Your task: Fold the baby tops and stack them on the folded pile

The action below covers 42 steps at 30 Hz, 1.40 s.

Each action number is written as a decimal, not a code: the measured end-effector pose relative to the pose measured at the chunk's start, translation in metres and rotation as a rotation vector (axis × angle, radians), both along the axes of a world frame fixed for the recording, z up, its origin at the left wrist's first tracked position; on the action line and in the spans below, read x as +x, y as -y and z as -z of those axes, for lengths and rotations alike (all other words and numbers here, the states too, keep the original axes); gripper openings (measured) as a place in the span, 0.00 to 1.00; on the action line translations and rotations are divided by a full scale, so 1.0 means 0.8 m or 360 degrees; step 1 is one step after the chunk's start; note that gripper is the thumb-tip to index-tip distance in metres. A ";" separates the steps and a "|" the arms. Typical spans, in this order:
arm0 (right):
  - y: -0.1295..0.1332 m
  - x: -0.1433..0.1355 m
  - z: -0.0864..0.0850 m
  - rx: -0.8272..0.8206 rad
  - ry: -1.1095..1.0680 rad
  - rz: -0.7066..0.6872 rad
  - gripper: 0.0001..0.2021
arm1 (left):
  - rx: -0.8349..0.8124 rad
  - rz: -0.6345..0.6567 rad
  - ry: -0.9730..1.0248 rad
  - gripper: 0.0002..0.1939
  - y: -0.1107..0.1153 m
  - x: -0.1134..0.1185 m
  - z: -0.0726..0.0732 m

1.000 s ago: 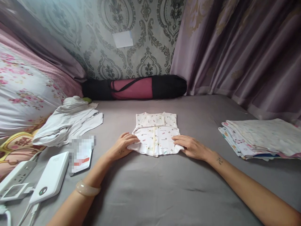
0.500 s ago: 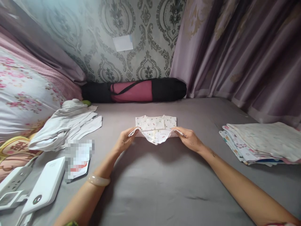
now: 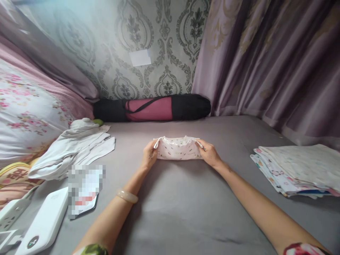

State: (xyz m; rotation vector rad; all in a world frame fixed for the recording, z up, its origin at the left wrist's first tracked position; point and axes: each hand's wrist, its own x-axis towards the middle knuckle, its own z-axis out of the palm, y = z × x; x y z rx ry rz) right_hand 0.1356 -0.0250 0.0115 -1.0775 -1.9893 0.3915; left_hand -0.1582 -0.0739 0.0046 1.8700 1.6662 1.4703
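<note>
Each grip is closed on cloth: the left hand (image 3: 150, 153) pinches one end of a small printed garment (image 3: 180, 151), and the right hand (image 3: 210, 152) pinches the other. Between them the held edge sags in a shallow curve, while the neckline shows just behind it. The garment lies folded into a narrow band at the middle of the grey sheet (image 3: 183, 209), its pale fabric dotted with little motifs. A light bracelet (image 3: 127, 196) circles the left forearm.

Farther out, on the left, a flat device (image 3: 87, 184) with a pixelated face lies near a white power bank (image 3: 45, 221); a power strip (image 3: 9, 214) sits at the edge of view. Beyond these, rumpled white clothes (image 3: 71, 150) lie against a floral pillow (image 3: 29, 102). On the right, well apart from the garment, is a stack of folded cloths (image 3: 300, 166). Along the patterned wall (image 3: 164, 39) stretches a black and dark-pink bag (image 3: 151, 108), with a purple curtain (image 3: 239, 67) beside it.
</note>
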 end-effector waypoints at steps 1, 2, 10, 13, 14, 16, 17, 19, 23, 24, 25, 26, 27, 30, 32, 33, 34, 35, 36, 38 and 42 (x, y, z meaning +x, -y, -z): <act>-0.004 -0.001 0.001 -0.0023 0.0023 0.0013 0.16 | 0.0001 -0.0018 -0.0033 0.17 -0.005 -0.001 0.004; -0.008 -0.002 0.001 -0.0046 0.0059 0.0032 0.16 | -0.0010 -0.0042 -0.0076 0.17 -0.010 -0.002 0.007; -0.032 -0.012 0.004 -0.0352 0.0672 0.0395 0.14 | -0.0524 -0.0454 -0.0525 0.11 -0.034 0.001 0.013; -0.033 -0.017 0.000 -0.0448 0.0781 0.0530 0.14 | -0.0580 -0.0639 -0.0485 0.08 -0.036 0.006 0.013; -0.033 -0.018 -0.003 -0.0483 0.0783 0.0569 0.15 | -0.0599 -0.0693 -0.0448 0.09 -0.036 0.007 0.013; -0.033 -0.019 -0.007 -0.0557 0.0751 0.0633 0.15 | -0.0620 -0.0775 -0.0367 0.10 -0.035 0.008 0.013; -0.033 -0.020 -0.008 -0.0586 0.0724 0.0653 0.15 | -0.0621 -0.0794 -0.0333 0.10 -0.034 0.008 0.014; -0.034 -0.020 -0.010 -0.0610 0.0673 0.0677 0.15 | -0.0629 -0.0797 -0.0282 0.11 -0.034 0.005 0.014; -0.033 -0.020 -0.005 -0.0581 0.0624 0.0739 0.14 | -0.0645 -0.0743 -0.0227 0.11 -0.034 -0.005 0.017; -0.033 -0.020 -0.003 -0.0574 0.0622 0.0756 0.15 | -0.0642 -0.0735 -0.0223 0.11 -0.034 -0.007 0.017; -0.033 -0.020 -0.001 -0.0569 0.0622 0.0770 0.15 | -0.0639 -0.0727 -0.0226 0.10 -0.035 -0.008 0.017; -0.033 -0.020 0.000 -0.0565 0.0623 0.0777 0.15 | -0.0639 -0.0721 -0.0232 0.10 -0.034 -0.009 0.016; -0.033 -0.021 0.002 -0.0560 0.0624 0.0777 0.15 | -0.0643 -0.0715 -0.0244 0.10 -0.034 -0.009 0.015; -0.032 -0.023 0.003 -0.0534 0.0639 0.0762 0.15 | -0.0673 -0.0704 -0.0298 0.10 -0.032 -0.005 0.009; -0.032 -0.024 0.003 -0.0506 0.0658 0.0766 0.15 | -0.0694 -0.0710 -0.0339 0.11 -0.032 -0.001 0.005; -0.032 -0.025 0.003 -0.0492 0.0667 0.0774 0.15 | -0.0702 -0.0714 -0.0355 0.11 -0.032 0.000 0.004; -0.032 -0.025 0.003 -0.0480 0.0674 0.0783 0.15 | -0.0701 -0.0715 -0.0369 0.11 -0.032 0.000 0.003; -0.032 -0.026 0.002 -0.0471 0.0678 0.0789 0.15 | -0.0692 -0.0712 -0.0382 0.11 -0.032 0.000 0.003; -0.032 -0.026 0.002 -0.0466 0.0679 0.0795 0.14 | -0.0675 -0.0707 -0.0392 0.10 -0.033 0.000 0.003; -0.033 -0.025 0.002 -0.0468 0.0675 0.0803 0.14 | -0.0642 -0.0708 -0.0402 0.10 -0.035 -0.001 0.004; -0.036 -0.022 0.002 -0.0489 0.0661 0.0807 0.15 | -0.0715 -0.0784 -0.0359 0.09 -0.039 -0.003 0.006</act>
